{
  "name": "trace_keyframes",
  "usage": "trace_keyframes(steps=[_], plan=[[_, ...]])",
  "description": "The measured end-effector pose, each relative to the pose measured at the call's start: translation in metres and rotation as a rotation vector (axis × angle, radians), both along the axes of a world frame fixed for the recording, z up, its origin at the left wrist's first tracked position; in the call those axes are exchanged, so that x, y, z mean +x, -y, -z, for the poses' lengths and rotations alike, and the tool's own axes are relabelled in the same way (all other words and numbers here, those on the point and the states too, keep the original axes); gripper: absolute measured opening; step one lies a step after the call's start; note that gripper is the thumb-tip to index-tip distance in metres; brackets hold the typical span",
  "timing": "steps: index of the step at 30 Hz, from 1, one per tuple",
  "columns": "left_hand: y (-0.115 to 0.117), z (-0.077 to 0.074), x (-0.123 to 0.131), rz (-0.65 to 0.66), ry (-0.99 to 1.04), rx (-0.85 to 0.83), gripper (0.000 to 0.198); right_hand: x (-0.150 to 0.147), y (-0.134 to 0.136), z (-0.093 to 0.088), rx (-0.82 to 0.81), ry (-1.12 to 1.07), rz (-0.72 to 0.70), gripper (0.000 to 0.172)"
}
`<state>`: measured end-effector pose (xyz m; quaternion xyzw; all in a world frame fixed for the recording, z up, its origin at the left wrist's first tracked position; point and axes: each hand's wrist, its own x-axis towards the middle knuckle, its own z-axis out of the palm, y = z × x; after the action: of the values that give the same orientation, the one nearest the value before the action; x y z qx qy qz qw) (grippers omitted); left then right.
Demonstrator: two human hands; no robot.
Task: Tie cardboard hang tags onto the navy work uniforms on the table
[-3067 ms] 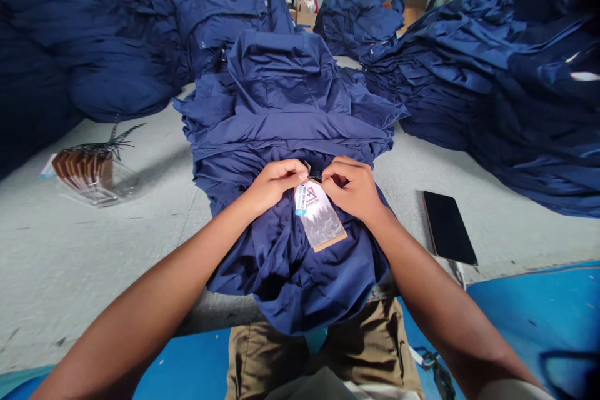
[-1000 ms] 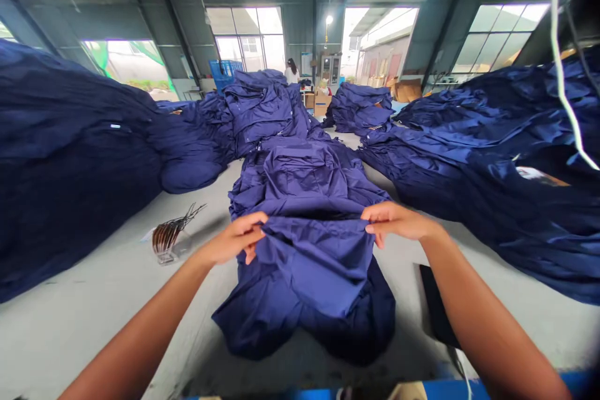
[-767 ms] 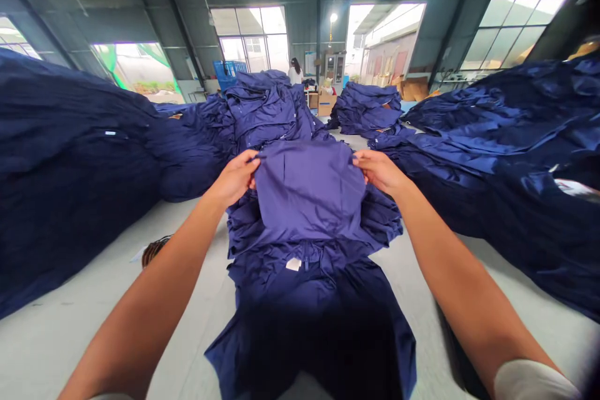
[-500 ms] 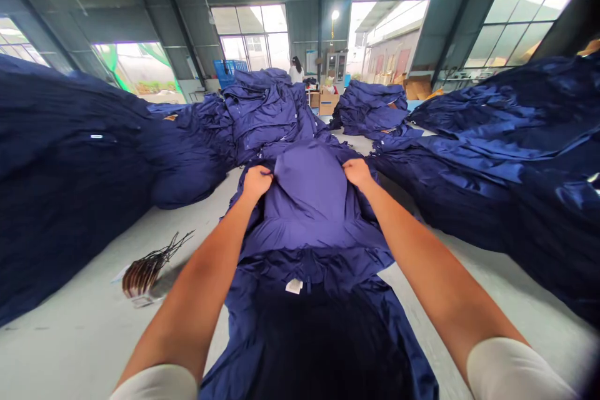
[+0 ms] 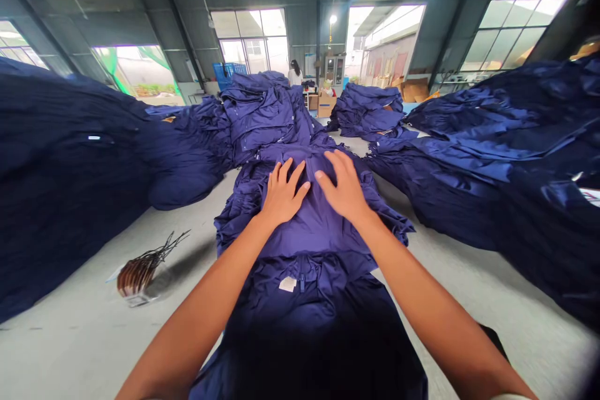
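Both my hands rest palm-down on a folded navy work garment, which lies on top of a navy stack in the middle of the floor. My left hand lies flat with its fingers spread, and my right hand lies the same way beside it, a small gap between them. Neither hand grips anything. Below my wrists, a small white label shows on the darker garment layer near me.
Large heaps of navy garments fill the left side, with more on the right and behind the stack. A bundle of brown tags stands in a clear holder on the grey floor. A person stands far back near cardboard boxes.
My hands have let go of the raised fabric and come down toward me. They now lie flat on the garment, which has dropped and spread out beneath them.
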<state>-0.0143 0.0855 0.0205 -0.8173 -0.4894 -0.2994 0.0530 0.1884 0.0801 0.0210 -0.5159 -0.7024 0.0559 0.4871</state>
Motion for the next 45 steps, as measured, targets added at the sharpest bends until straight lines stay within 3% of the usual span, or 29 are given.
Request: trace_keyframes(steps=[3,6,9,15,19,22,25,27,30,34,38,39,42,45], plan=[[-0.018,0.009,0.003,-0.068,-0.042,-0.088,0.064,-0.029,0.012,0.007,-0.032,0.311,0.006,0.064],[-0.036,0.013,-0.005,-0.153,-0.071,-0.194,0.063,-0.041,-0.007,0.014,-0.117,0.422,0.048,0.064],[-0.048,0.017,-0.016,-0.217,-0.049,-0.323,0.065,-0.043,-0.034,0.02,-0.215,0.424,0.042,0.067],[-0.063,0.029,-0.026,-0.259,0.028,-0.487,0.075,-0.044,-0.067,0.04,-0.601,0.324,-0.044,0.074],[-0.069,0.039,-0.023,-0.298,-0.028,-0.524,0.078,-0.045,-0.074,0.051,-0.641,0.367,-0.036,0.073],[-0.058,0.046,-0.017,-0.307,-0.066,-0.459,0.075,-0.048,-0.07,0.057,-0.627,0.387,-0.018,0.069],[-0.032,0.044,-0.009,-0.285,-0.087,-0.157,0.055,-0.05,-0.058,0.057,-0.524,0.408,0.05,0.067],[-0.008,0.038,-0.004,-0.222,-0.147,0.057,0.042,-0.048,-0.043,0.052,-0.349,0.411,0.126,0.063],[0.039,0.028,-0.004,-0.086,-0.242,0.161,0.036,-0.044,-0.011,0.037,-0.05,0.449,0.134,0.047],[0.121,0.031,-0.026,0.137,-0.237,0.036,0.041,-0.042,0.065,0.026,0.056,0.509,-0.198,0.031],[0.202,0.047,-0.062,0.226,-0.231,-0.19,0.039,-0.041,0.158,0.045,-0.108,0.504,-0.61,0.014],[0.218,0.05,-0.069,0.218,-0.222,-0.228,0.034,-0.039,0.177,0.053,-0.15,0.512,-0.652,0.018],[0.255,0.055,-0.08,0.206,-0.226,-0.27,0.027,-0.029,0.221,0.074,-0.264,0.549,-0.599,0.037],[0.278,0.058,-0.078,0.243,-0.285,-0.304,0.035,-0.009,0.245,0.081,-0.338,0.607,-0.602,0.025]])
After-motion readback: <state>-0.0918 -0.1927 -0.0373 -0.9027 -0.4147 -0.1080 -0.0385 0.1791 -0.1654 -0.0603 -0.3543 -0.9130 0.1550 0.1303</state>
